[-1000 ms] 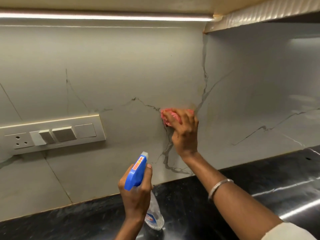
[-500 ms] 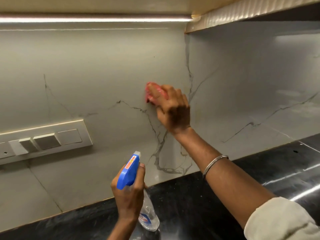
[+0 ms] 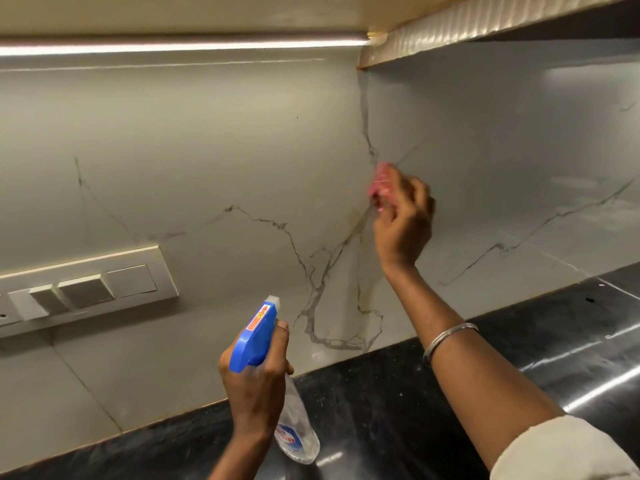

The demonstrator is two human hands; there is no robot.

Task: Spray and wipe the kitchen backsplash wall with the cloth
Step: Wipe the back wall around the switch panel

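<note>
Nearest you, at the lower right, is your pale sleeve [image 3: 561, 452], pushed up the right forearm. To its left your left grip [image 3: 254, 386] is wrapped round the neck of the spray bottle [image 3: 258, 336]. The fingers are curled below the blue head, and one fingertip shows at the front, just under the nozzle. The nozzle points up and away toward the wall. The clear body slants down and right over the black table [image 3: 519, 358]; you cannot tell whether its base touches the top. The table is glossy and speckled, with bright streaks of reflected light on its right part.

Farther along your right forearm a thin metal bangle [image 3: 448, 337] sits above the wrist. Beyond it your right grip [image 3: 403, 226] is closed round the pink cloth [image 3: 381, 181], fingers bunched over it, with only the cloth's upper left part showing. Both are blurred. The cloth sits against the backsplash wall [image 3: 207, 150] at the inside corner where the left face meets the right face, well above the table.

The wall is pale grey stone with dark veins. Several of them run down from the corner to the table's far edge below the cloth. On the left face, low down, a cream switch panel [image 3: 86, 289] is fixed to the wall, well apart from both grips. Along the top a light strip [image 3: 173, 46] glows under the cabinet [image 3: 485, 22], whose ribbed edge runs off to the upper right.
</note>
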